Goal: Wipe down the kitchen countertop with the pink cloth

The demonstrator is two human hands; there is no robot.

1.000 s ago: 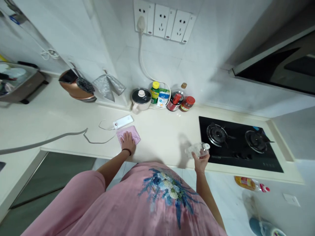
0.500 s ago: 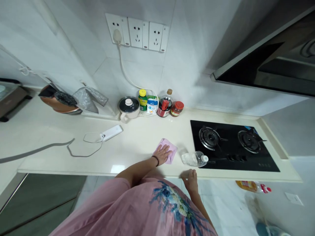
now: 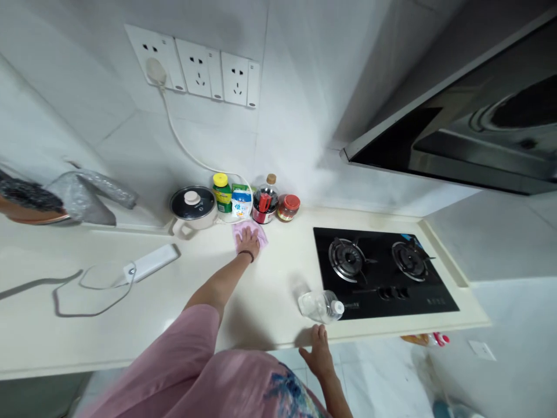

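Note:
My left hand (image 3: pixel 249 241) lies flat on a folded pink cloth (image 3: pixel 262 233), fingers spread, pressing it to the countertop near the back wall. Just behind the cloth stand a white-and-blue packet (image 3: pixel 241 204), a green jar with a yellow lid (image 3: pixel 222 194), a dark sauce bottle (image 3: pixel 266 200) and a red-lidded jar (image 3: pixel 288 208). My right hand (image 3: pixel 319 355) rests at the counter's front edge with its fingers extended and thumb apart, holding nothing. Close above it, a clear plastic bottle with a white cap (image 3: pixel 319 305) stands by the stove's corner.
A black two-burner gas stove (image 3: pixel 383 273) is set into the counter at the right, below a range hood (image 3: pixel 470 133). At the left are a lidded electric pot (image 3: pixel 194 209), its cord running to the wall sockets (image 3: pixel 198 69), and a white power bank (image 3: pixel 151 262) with a grey cable.
My left hand has slid the pink cloth away from me, from near the front edge to the jars at the back. My right hand stays at the edge. The view has shifted.

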